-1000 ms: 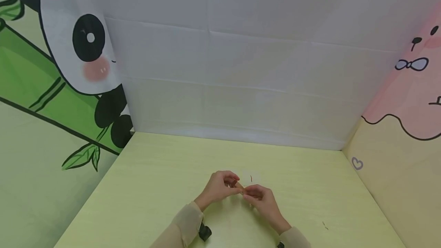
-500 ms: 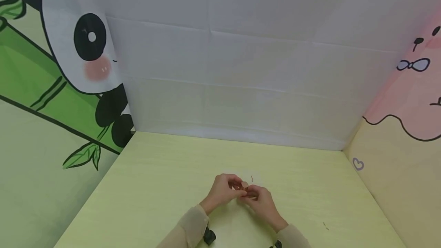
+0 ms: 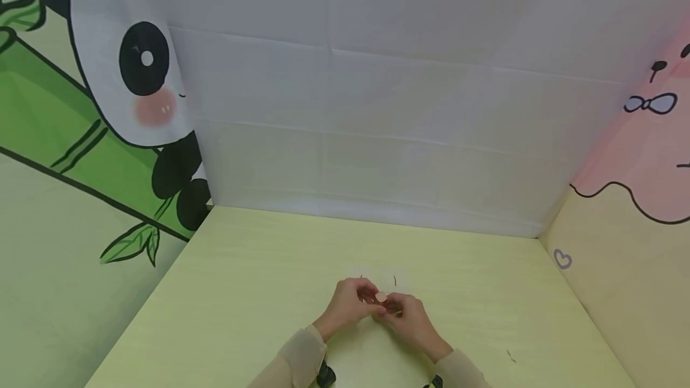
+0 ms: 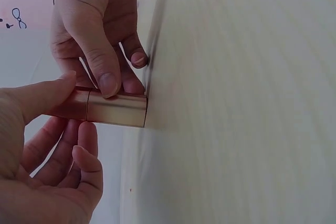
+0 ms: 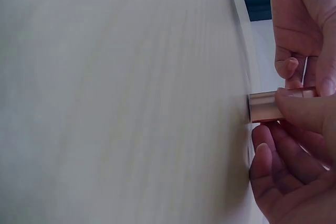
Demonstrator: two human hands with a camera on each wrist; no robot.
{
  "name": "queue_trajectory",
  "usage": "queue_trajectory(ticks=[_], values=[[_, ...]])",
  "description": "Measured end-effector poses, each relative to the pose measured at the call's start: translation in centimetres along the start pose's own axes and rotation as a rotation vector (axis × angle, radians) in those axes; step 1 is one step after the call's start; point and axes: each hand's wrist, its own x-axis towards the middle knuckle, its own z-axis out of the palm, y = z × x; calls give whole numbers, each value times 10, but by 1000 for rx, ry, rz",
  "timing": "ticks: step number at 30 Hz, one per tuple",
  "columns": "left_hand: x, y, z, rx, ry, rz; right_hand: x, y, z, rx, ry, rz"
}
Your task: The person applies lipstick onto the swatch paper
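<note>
Both hands hold a metallic copper-and-gold lipstick tube between them. In the head view its pale end (image 3: 381, 297) faces up. My left hand (image 3: 351, 307) pinches the redder upper part of the lipstick tube (image 4: 116, 109) between thumb and fingers. Lower down, my right hand (image 3: 411, 319) grips the golden part, its thumb lying flat along the side. A thin seam runs between the two parts. In both wrist views the golden end is right at the tabletop (image 5: 131, 103). The other fingers of each hand curl loosely below or behind the tube.
Just beyond the hands, pale patches on the table bear thin dark red marks (image 3: 395, 281). A small brown squiggle (image 3: 511, 356) lies to the right. A white back wall (image 3: 345, 136) and printed side walls enclose the table.
The lipstick tube has turned from slanted to more upright, its pale end now showing upward. Both hands have shifted slightly nearer, and a second red mark shows beyond the left hand.
</note>
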Motion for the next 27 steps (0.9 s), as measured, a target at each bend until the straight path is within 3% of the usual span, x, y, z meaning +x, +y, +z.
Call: queue_trajectory(ticks=[11, 21, 27], values=[[0, -1, 2, -10, -12, -7, -1, 2, 0, -17, 3, -12], [-2, -6, 2, 5, -22, -18, -2, 2, -1, 5, -13, 43], [-3, -7, -13, 63, -66, -58, -1, 4, -13, -19, -12, 67]])
